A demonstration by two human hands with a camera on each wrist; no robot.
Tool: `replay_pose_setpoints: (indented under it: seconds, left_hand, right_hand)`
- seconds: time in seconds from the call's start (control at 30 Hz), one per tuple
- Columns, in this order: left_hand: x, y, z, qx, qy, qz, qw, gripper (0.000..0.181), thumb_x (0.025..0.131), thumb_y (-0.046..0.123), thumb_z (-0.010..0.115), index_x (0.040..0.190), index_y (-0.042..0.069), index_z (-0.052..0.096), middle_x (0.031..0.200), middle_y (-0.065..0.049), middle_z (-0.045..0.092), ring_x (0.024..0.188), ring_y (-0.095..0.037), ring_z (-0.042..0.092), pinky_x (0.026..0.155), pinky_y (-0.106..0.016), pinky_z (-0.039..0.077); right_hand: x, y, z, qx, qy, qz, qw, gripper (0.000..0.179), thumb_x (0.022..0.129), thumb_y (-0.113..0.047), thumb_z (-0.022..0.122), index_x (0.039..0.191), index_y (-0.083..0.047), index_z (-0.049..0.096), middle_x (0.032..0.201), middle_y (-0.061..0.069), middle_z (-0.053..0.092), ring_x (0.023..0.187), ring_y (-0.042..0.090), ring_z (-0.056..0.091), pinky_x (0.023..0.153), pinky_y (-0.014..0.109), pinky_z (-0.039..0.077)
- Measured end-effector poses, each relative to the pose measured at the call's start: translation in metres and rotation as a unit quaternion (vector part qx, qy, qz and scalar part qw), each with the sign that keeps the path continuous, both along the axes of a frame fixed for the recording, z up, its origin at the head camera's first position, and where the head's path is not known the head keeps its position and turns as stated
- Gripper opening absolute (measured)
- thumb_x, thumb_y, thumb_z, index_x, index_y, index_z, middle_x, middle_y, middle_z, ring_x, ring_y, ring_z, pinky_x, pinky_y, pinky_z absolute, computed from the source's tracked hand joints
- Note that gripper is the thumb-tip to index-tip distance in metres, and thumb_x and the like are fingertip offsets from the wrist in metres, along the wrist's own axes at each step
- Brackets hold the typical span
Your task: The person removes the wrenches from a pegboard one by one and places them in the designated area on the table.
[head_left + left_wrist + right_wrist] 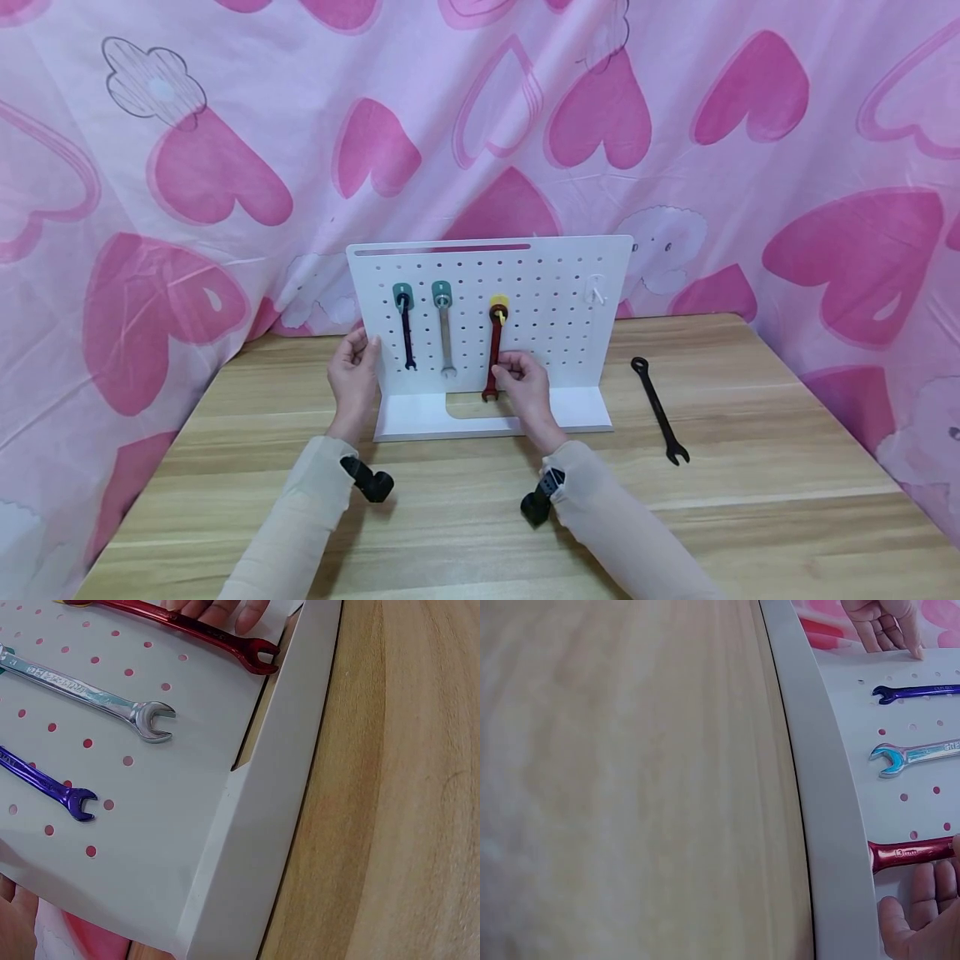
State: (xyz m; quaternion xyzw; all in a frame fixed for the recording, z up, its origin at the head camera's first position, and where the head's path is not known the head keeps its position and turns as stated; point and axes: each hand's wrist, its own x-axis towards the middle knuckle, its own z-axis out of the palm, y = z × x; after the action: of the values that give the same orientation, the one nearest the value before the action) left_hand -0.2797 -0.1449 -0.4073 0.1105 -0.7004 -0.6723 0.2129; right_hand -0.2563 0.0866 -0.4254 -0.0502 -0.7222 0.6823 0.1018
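Observation:
A white pegboard stand (570, 350) stands upright on the table. My left hand (355, 375) grips its left edge, thumb at the front face and fingers partly hidden behind. At the lower shaft of a red combination wrench (495, 346), my right hand (527, 392) pinches with thumb and fingertips; some of that grip is hidden. The red wrench's ring end is at a yellow hook (498, 301). To its left, a silver wrench (446, 337) and a dark blue-purple wrench (45, 784) hang from green hooks (442, 292).
A black combination wrench (660, 408) lies on the wooden table (450, 517) to the right of the stand. A bare clear hook (596, 290) is fixed at the board's upper right. Behind the table hangs a pink heart-patterned cloth (300, 125).

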Motion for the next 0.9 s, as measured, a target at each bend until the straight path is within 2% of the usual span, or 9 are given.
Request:
replay_pose_setpoints:
  seconds: [0.23, 0.5, 0.7, 0.9]
  left_hand:
    - [0.0005, -0.0001, 0.0004, -0.008, -0.004, 0.0, 1.0, 0.034, 0.093, 0.029, 0.059, 0.122, 0.011, 0.058, 0.111, -0.001, 0.058, 0.094, -0.011, 0.05, 0.081, -0.016, 0.045]
    - [-0.0006, -0.0001, 0.0003, -0.005, -0.004, 0.001, 1.0, 0.033, 0.093, 0.028, 0.059, 0.121, 0.011, 0.058, 0.109, 0.0, 0.058, 0.093, -0.01, 0.05, 0.08, -0.016, 0.045]
    - [-0.0014, 0.0, -0.0006, -0.002, -0.003, 0.002, 1.0, 0.033, 0.092, 0.027, 0.06, 0.12, 0.01, 0.059, 0.108, 0.0, 0.058, 0.092, -0.011, 0.05, 0.08, -0.016, 0.046]
    - [-0.0015, 0.0, -0.0006, 0.004, -0.008, 0.004, 0.9999, 0.032, 0.092, 0.026, 0.06, 0.12, 0.01, 0.059, 0.109, -0.001, 0.059, 0.093, -0.01, 0.051, 0.08, -0.016, 0.046]
  right_hand:
    - [0.0003, 0.0008, 0.0001, 0.0, -0.015, 0.007, 0.9999, 0.02, 0.088, -0.007, 0.065, 0.107, -0.002, 0.063, 0.103, 0.01, 0.062, 0.086, 0.014, 0.054, 0.075, 0.021, 0.047]
    - [-0.0001, 0.0014, 0.0003, -0.023, -0.018, 0.019, 0.9994, 0.02, 0.089, -0.006, 0.063, 0.107, 0.001, 0.062, 0.1, 0.009, 0.06, 0.081, 0.011, 0.054, 0.078, 0.034, 0.053]
    - [-0.0011, 0.0012, -0.0015, -0.02, -0.018, 0.019, 0.9995, 0.016, 0.089, -0.005, 0.063, 0.104, 0.0, 0.062, 0.099, 0.01, 0.061, 0.081, 0.012, 0.056, 0.072, 0.025, 0.053]
    - [-0.0006, 0.0009, -0.0013, -0.013, -0.02, 0.01, 0.9997, 0.013, 0.088, -0.005, 0.064, 0.1, -0.001, 0.063, 0.096, 0.008, 0.061, 0.081, 0.013, 0.054, 0.07, 0.022, 0.05]
